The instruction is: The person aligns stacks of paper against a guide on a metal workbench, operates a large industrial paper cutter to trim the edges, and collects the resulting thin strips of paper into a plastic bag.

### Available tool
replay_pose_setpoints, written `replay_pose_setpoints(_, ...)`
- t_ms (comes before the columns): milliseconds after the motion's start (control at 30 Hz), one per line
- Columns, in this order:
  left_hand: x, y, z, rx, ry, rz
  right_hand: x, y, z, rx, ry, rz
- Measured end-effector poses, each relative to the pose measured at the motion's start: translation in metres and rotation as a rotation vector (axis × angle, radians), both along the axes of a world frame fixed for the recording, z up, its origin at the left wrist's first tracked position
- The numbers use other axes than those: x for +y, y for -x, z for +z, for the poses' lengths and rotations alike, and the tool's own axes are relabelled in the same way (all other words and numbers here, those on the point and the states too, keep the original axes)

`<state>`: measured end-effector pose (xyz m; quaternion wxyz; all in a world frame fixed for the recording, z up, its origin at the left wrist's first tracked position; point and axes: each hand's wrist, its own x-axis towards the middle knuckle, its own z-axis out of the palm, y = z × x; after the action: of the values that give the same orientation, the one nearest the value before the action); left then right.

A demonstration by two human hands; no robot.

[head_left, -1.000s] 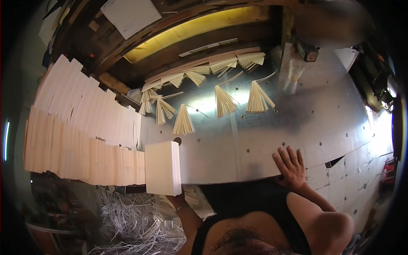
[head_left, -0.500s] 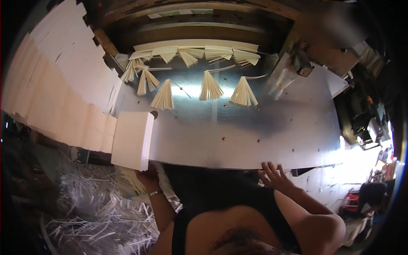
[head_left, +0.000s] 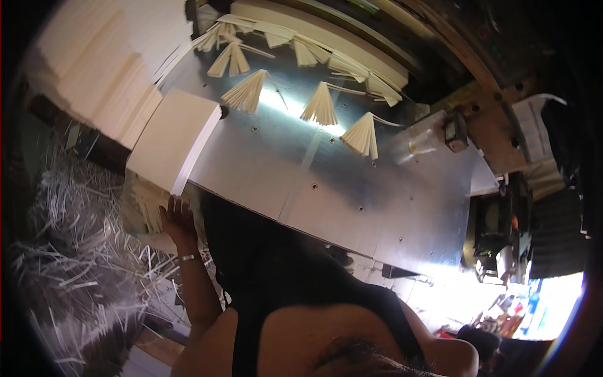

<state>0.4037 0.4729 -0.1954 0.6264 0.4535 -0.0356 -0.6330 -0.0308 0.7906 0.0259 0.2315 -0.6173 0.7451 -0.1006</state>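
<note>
Just below the near edge of a block of cream paper sheets [head_left: 169, 129], my left hand [head_left: 178, 220] is raised with its fingers stretched and slightly apart. Nothing shows in its grasp, and a bracelet circles the wrist. The paper block lies at the left end of a metal table [head_left: 264, 163], its near corner jutting past the front edge. My right hand is out of sight; only that shoulder shows at the lower right. Fanned bundles of narrow paper strips [head_left: 321, 107] lie across the far half of the table.
Tall rows of stacked paper [head_left: 94, 81] stand at the far left. Loose paper shreds [head_left: 81, 245] cover the floor below them. A dark machine frame [head_left: 452, 50] crosses the back, and a small metal block [head_left: 455, 133] sits at the table's right side.
The whole view has turned, tilting the table down to the right. My left hand has come away from the paper block's near corner. My right hand has left the table's front edge and the picture.
</note>
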Motion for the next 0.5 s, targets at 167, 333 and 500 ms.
replay_pose_setpoints(167, -0.004, -0.007, 0.012, -0.099, 0.07, -0.008, -0.008, -0.001, -0.01, -0.096, 0.002, 0.0)
replay_pose_setpoints(333, 0.01, 0.008, 0.006, -0.118, -0.005, -0.049, -0.015, 0.013, 0.003, -0.106, -0.007, 0.005)
replay_pose_setpoints(500, 0.02, 0.008, 0.01, -0.143, 0.014, -0.027, -0.009, 0.013, -0.007, -0.17, -0.016, -0.015)
